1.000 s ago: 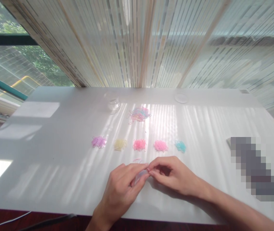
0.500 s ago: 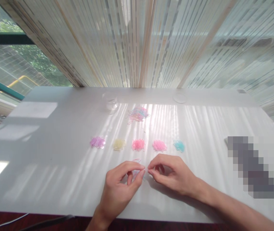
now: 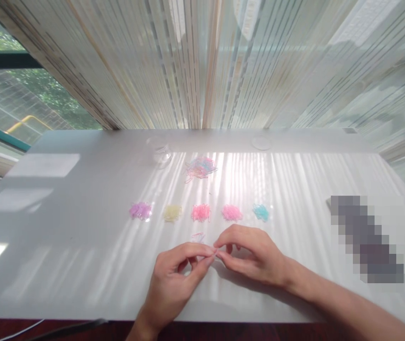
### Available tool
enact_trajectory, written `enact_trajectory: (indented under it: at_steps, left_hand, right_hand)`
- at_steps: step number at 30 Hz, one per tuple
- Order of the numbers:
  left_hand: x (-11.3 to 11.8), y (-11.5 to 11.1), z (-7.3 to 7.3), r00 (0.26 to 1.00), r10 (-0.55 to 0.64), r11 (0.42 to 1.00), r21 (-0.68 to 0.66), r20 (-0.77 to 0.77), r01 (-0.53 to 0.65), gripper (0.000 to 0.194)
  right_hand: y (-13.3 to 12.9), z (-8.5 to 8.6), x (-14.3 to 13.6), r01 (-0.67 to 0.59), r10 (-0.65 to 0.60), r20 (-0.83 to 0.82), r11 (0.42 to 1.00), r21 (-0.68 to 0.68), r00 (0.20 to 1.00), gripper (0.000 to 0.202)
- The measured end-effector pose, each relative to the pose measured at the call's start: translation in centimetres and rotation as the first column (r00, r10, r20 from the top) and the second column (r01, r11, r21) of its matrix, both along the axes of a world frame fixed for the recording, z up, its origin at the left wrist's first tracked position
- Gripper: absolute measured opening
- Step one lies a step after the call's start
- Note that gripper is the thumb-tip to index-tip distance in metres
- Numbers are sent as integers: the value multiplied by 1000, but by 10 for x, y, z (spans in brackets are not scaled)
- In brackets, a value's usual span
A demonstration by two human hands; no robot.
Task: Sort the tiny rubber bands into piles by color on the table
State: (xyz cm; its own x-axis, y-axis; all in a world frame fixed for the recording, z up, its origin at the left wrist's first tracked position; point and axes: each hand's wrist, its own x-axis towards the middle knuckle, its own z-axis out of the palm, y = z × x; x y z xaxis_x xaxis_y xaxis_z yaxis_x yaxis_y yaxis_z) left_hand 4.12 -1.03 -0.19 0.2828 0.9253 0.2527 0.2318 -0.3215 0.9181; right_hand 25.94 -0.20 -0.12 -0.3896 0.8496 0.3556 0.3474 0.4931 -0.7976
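My left hand [image 3: 177, 277] is closed in a pinch, thumb and index fingertips pressed together above the front of the table. Meeting it tip to tip, my right hand [image 3: 254, 255] is curled into a pinch too. Whatever lies between the fingertips is too small to make out. Just behind my left fingers lies a small group of pinkish and bluish thin loops [image 3: 198, 236], partly hidden by that hand. Beyond the hands runs a row of little piles of thin loops: purple [image 3: 140, 210], yellow [image 3: 172, 213], coral pink [image 3: 201, 212], light pink [image 3: 232, 212] and turquoise [image 3: 261, 212].
A mixed-colour pile of loops [image 3: 201, 168] lies farther back on the white table [image 3: 81, 279]. Behind it stand a clear jar [image 3: 161, 154] and a clear round lid [image 3: 261, 143]. A pixelated dark object [image 3: 369, 241] is at right. Striped curtains [image 3: 202, 71] hang beyond the table.
The fingertips of both hands have come together, closing the small gap between them. The whole view has shifted slightly, so the piles appear a little farther left.
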Motion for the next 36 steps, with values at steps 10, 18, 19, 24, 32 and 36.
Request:
enact_trajectory:
  at_steps: [10,18,19,24,32,36]
  left_hand:
    - [0,2,-1,992,68,997,55,-106,-62,9]
    - [2,2,-4,980,97,987,142,-173,-72,7]
    - [2,2,-5,979,104,985,155,-177,-77,7]
    - [2,3,-5,976,110,983,163,-186,-79,7]
    - [1,1,-8,979,117,983,161,-169,-89,5]
    - [-7,1,-8,975,131,980,172,-178,-100,7]
  right_hand:
    - [2,3,5,-12,-13,118,978,210,993,11]
    - [5,3,8,0,-69,201,945,328,977,11]
    - [6,4,8,-1,-74,212,943,332,974,11]
    - [7,5,11,-7,-83,249,940,340,965,11]
    - [8,5,14,-8,-106,291,930,367,951,11]
    - [15,9,24,104,-273,322,884,455,907,10]
